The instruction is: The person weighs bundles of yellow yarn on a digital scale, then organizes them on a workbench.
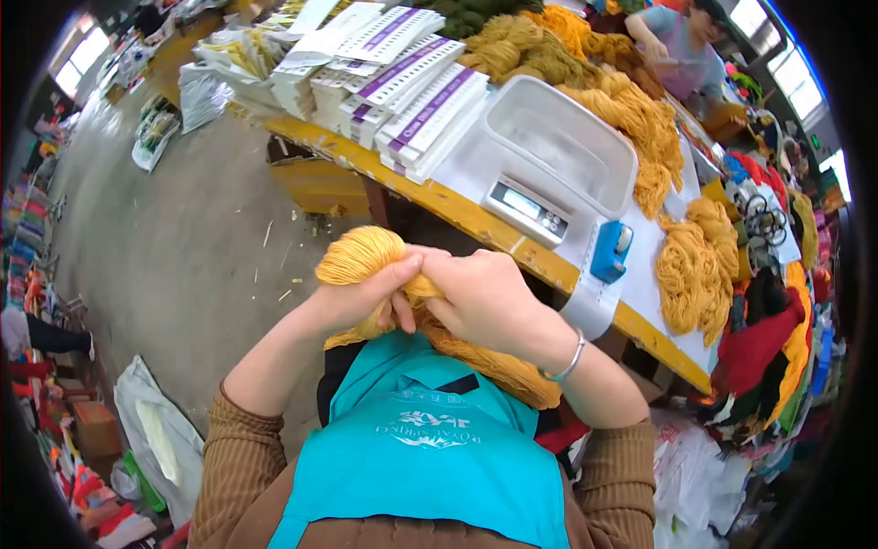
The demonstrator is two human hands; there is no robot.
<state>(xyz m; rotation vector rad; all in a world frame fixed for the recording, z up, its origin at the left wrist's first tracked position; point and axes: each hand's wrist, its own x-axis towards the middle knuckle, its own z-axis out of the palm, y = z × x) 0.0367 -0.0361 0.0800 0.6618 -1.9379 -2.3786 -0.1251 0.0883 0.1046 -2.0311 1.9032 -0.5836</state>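
In front of my teal apron, my left hand (370, 285) is closed round a bundle of yellow yarn (359, 255), whose rounded end bulges up above the fingers. My right hand (476, 291) is closed on the same yarn, its thumb and fingers touching my left hand's fingertips. Below the hands, a darker golden skein (498, 366) lies across my lap, partly behind the apron. What the right fingers pinch is partly hidden.
The yellow-edged table (512, 245) holds stacked printed cards (416, 105), a clear plastic bin (560, 137), a digital scale (526, 210), a blue tape dispenser (611, 252) and golden skeins (697, 265). Another person (681, 46) is at the far side.
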